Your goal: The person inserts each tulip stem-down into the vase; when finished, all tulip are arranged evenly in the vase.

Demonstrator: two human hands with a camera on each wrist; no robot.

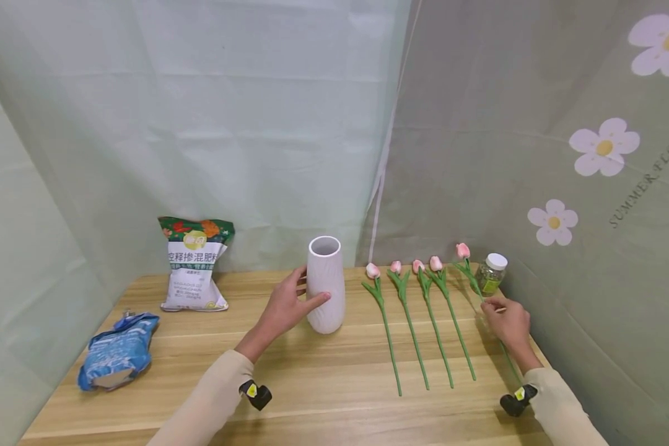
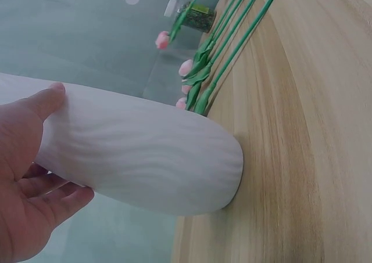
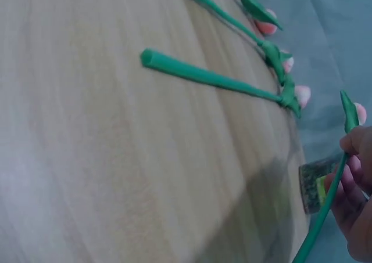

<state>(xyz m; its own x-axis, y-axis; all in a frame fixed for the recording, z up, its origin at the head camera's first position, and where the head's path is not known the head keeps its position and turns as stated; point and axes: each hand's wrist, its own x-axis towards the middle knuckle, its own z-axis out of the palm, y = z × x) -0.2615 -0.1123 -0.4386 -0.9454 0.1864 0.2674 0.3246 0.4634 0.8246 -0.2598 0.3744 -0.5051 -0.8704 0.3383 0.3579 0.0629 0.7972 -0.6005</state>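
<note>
Beyond all the fingers: pale green cloth [image 1: 228, 124] hangs as a wall, with white flowers printed on its right part.
Wooden table [image 1: 323, 402]: it lies below all the fingers and carries the other things.
Printed bag [image 1: 194, 266]: it stands farther away than the left fingers, and to their left.
White vase [image 1: 327, 303]: it is upright on the table, gripped by the left hand [image 1: 285, 306]; the thumb crosses its front, the other fingers curl at its far side.
Blue bag [image 1: 119, 354]: it lies well to the left of the left fingers.
Held tulip [image 1: 469, 274]: the right hand [image 1: 508, 323] pinches its stem between thumb and fingers; the bloom points away from them.
Four tulips [image 1: 425, 285]: they lie in a row, between the left and right fingers.
Lidded jar [image 1: 489, 277]: it is just beyond the right fingers.
Vase and tulips so far: probably an early stage, I judge; one tulip is in the fingers, four lie untouched, and no stem rises from the vase.
</note>
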